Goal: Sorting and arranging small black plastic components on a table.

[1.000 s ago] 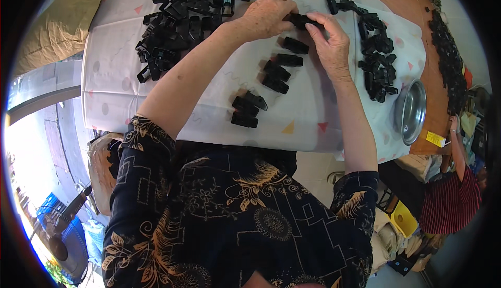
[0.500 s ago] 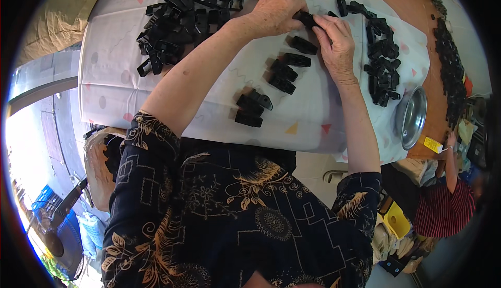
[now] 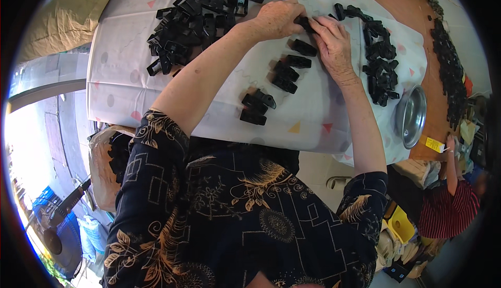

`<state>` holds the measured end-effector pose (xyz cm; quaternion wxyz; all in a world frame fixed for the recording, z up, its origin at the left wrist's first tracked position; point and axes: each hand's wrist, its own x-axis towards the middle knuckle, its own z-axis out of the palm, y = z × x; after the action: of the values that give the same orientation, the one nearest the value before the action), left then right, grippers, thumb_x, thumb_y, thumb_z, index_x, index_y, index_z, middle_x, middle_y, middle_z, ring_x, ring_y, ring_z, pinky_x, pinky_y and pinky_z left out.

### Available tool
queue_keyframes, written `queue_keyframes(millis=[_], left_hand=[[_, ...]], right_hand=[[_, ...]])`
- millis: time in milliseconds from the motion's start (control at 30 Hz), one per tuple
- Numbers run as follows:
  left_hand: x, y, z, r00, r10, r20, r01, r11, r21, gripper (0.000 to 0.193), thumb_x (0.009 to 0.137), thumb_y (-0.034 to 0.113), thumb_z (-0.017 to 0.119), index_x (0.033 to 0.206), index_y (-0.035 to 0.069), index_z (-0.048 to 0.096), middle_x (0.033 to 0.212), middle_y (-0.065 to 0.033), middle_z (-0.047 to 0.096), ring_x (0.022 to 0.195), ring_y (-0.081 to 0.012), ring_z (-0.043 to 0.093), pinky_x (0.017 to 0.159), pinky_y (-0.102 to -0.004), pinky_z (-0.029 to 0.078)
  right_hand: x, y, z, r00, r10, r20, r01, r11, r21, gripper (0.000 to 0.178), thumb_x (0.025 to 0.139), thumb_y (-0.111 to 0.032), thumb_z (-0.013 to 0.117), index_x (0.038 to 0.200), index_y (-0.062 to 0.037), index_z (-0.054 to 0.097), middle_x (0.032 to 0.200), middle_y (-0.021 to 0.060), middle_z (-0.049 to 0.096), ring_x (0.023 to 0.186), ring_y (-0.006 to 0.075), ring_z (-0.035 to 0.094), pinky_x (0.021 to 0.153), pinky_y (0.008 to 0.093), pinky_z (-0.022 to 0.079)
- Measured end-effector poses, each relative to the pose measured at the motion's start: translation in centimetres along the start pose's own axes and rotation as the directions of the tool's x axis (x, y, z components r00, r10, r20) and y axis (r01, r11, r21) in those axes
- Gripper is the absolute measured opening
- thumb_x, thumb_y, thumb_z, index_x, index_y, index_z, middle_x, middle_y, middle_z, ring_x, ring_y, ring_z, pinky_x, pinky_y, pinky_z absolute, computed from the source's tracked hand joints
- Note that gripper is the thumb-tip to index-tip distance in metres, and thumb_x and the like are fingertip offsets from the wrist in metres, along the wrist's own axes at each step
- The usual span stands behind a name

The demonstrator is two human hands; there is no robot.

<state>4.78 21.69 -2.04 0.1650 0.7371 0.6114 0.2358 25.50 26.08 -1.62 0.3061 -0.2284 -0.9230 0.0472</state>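
At the far middle of the cloth-covered table [image 3: 209, 126], my left hand [image 3: 279, 18] and my right hand [image 3: 333, 45] meet around one small black plastic piece [image 3: 304, 24]. Fingers of both hands close on it and cover most of its shape. Just below, a short line of similar black pieces [image 3: 302, 48] runs toward me. Nearer my body lies a small cluster of the same pieces [image 3: 254, 116]. A large heap of black pieces [image 3: 209, 25] spreads beyond my left forearm. To the right of my right hand, more pieces [image 3: 382, 74] sit in a column of groups.
A round metal bowl [image 3: 412, 115] rests at the table's right side. Past it, a brown wooden surface [image 3: 436, 110] bears a long row of black pieces [image 3: 449, 68]. A co-worker in a striped shirt [image 3: 450, 209] reaches in there, near a yellow carton [image 3: 434, 144]. A fan [image 3: 57, 230] stands lower left.
The whole view has shifted slightly. My right fingers now lie further over the black piece, leaving less of it showing. The laid-out pieces keep their arrangement.
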Motion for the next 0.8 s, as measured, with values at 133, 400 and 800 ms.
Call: queue_keyframes(millis=[133, 400, 800], left_hand=[[0.0, -0.2, 0.3, 0.999, 0.026, -0.043, -0.025, 0.999, 0.021, 0.038, 0.080, 0.031, 0.070, 0.113, 0.012, 0.064, 0.108, -0.0104, 0.062, 0.103, -0.0309, 0.063, 0.089, -0.0435, 0.051], [0.3, -0.6, -3.2, 0.982, 0.019, -0.190, 0.025, 0.973, 0.229, 0.038, 0.084, 0.027, 0.067, 0.120, 0.014, 0.063, 0.117, -0.0102, 0.058, 0.105, -0.0305, 0.063, 0.090, -0.0429, 0.052], [1.9, -2.6, -7.1, 0.990, 0.036, -0.140, 0.015, 0.937, 0.350, 0.025, 0.084, 0.021, 0.067, 0.106, 0.009, 0.065, 0.099, -0.0089, 0.067, 0.098, -0.0315, 0.064, 0.087, -0.0415, 0.050]], right_hand=[[0.2, -0.5, -0.4, 0.996, -0.008, 0.093, 0.011, 0.999, -0.035, 0.039, 0.085, 0.001, 0.062, 0.121, -0.0131, 0.067, 0.119, 0.0040, 0.064, 0.113, 0.0267, 0.059, 0.095, 0.0392, 0.045], [-1.5, 1.2, -1.7, 0.958, 0.255, -0.129, -0.233, 0.959, 0.161, 0.033, 0.086, 0.001, 0.064, 0.118, -0.0083, 0.067, 0.111, 0.0110, 0.065, 0.094, 0.0277, 0.065, 0.082, 0.0375, 0.053], [0.5, 5.3, -0.3, 0.938, 0.346, 0.012, -0.346, 0.935, 0.081, 0.026, 0.086, -0.014, 0.073, 0.108, -0.0030, 0.065, 0.096, 0.0154, 0.070, 0.085, 0.0327, 0.068, 0.076, 0.0381, 0.054]])
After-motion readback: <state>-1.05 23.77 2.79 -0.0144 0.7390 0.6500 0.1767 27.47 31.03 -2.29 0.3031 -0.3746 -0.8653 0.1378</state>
